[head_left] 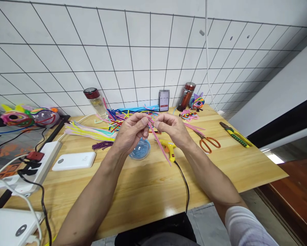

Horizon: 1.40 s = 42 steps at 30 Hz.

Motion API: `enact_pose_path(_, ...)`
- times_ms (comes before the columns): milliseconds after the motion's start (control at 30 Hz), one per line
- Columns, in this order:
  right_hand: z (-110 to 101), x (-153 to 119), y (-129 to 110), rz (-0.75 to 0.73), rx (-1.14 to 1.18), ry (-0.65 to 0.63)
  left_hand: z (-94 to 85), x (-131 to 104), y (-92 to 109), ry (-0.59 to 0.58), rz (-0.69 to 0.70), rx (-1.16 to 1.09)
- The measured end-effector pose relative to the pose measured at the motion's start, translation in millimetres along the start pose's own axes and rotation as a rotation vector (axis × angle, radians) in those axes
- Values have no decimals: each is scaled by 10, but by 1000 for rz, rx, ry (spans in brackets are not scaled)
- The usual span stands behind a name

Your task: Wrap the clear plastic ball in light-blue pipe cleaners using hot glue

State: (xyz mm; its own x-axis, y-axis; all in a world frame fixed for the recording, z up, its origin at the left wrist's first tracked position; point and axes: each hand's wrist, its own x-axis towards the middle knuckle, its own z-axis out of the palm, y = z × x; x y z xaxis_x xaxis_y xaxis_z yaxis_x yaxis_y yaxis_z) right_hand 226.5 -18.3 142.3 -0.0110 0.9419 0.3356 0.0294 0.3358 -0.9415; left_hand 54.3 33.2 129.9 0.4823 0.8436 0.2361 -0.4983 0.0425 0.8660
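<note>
A pink pipe cleaner [160, 145] hangs slanting down from between my two hands, above the middle of the wooden table. My left hand [133, 129] pinches its upper end between thumb and fingers. Close beside it, my right hand [172, 128] is closed at the same end, its fingertips nearly meeting the left ones. Below and behind the hands are a clear round dish [140, 150] and a yellow hot glue gun [171, 150] with a black cord. Heaped colourful pipe cleaners [122, 116] lie behind them, partly hidden by my fingers.
Orange-handled scissors [207, 143] and pliers [235, 135] lie to the right. A phone [164, 100] stands by the wall between a glass bottle [95, 102] and a red flask [186, 96]. At left are a white power bank [74, 161] and a power strip [44, 167] with cables.
</note>
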Motion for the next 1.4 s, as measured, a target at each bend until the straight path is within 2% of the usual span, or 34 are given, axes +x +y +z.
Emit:
enact_pose_path(567, -69, -1, -31, -20, -56, -59, -36, -10, 37, -23, -49, 36)
enact_pose_path(767, -89, 10, -6, 5, -53, -44, -70, 8, 34, -36, -85, 44)
enact_pose_path(1033, -96, -4, -28, -10, -80, -69, -111, 19, 33, -56, -74, 33)
enact_pose_path(1200, -96, 4, -30, -19, -69, -31, -94, 9, 29, -108, -127, 75)
enact_pose_path(1400, -106, 24, -17, -75, -82, 47, -56, -8, -8, -187, -170, 241)
